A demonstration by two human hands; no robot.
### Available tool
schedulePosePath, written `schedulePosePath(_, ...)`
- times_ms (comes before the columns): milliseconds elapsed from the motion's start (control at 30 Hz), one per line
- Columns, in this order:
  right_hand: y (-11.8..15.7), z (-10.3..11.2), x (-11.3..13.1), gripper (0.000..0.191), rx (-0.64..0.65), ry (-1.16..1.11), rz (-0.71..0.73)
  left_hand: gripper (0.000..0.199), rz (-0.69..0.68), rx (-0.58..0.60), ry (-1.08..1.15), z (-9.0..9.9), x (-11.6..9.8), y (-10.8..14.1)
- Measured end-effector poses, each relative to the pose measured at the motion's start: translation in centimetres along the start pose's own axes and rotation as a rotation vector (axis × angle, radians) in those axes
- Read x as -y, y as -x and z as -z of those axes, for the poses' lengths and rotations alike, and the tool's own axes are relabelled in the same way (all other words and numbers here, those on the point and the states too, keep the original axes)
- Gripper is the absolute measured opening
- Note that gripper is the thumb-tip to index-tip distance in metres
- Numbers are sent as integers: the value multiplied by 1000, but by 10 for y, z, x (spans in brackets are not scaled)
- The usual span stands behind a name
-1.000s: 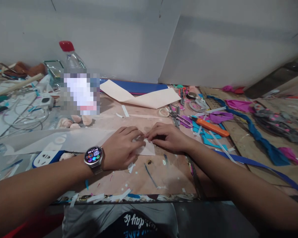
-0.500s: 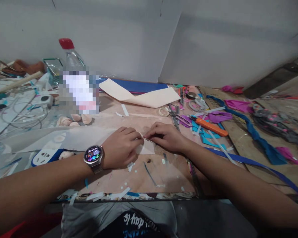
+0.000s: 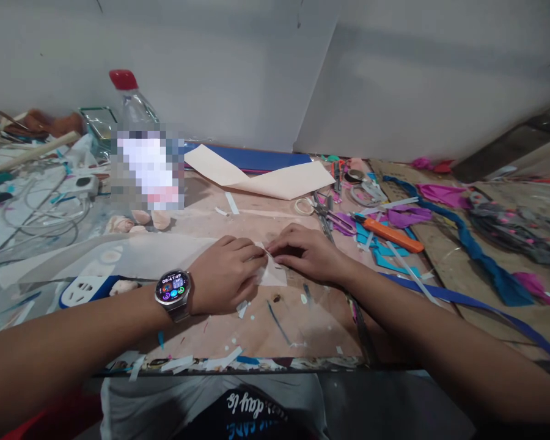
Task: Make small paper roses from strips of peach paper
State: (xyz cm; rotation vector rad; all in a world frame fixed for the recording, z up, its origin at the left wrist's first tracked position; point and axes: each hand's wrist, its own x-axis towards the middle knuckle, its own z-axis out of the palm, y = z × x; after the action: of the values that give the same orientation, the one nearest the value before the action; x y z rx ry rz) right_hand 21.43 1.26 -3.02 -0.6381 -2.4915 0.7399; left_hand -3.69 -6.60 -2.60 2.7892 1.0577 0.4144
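Note:
A long translucent white sheet (image 3: 165, 250) lies across the wooden board (image 3: 256, 336), its right end under my fingers. My left hand (image 3: 231, 272), with a watch on the wrist, rests on that sheet with fingers curled and closed on its end. Right beside it, my right hand (image 3: 302, 250) pinches the sheet's edge between thumb and forefinger. The fingertips of both hands nearly touch. A pale corner of the sheet shows below them. Behind the hands lies a folded cream strip (image 3: 275, 185).
A red-capped bottle (image 3: 135, 104) and a blurred-out bright screen (image 3: 149, 165) stand at the back left. A power strip (image 3: 85, 290) and cables are at left. To the right lie scissors (image 3: 325, 211), an orange cutter (image 3: 389, 232), and blue ribbon (image 3: 467, 299).
The sheet's edge at my fingertips has shifted slightly, and my right fingers have moved a little. The whole view has drifted slightly. Both hands keep their hold.

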Motion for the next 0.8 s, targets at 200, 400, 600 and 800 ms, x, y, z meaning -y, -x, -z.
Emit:
schedulePosePath(200,-1,-2,-2,18,19,-16,76,31,95,-38,-12,1,0,-1)
schedulePosePath(400,-1,-2,-4,16,38,-6,105,29,112,-52,-31,1,-1,0)
schedulePosePath(600,0,0,-3,18,59,-27,103,27,153,-50,-45,2,-1,0)
schedulePosePath(800,-1,0,1,20,46,-40,97,26,148,-68,-23,1,0,1)
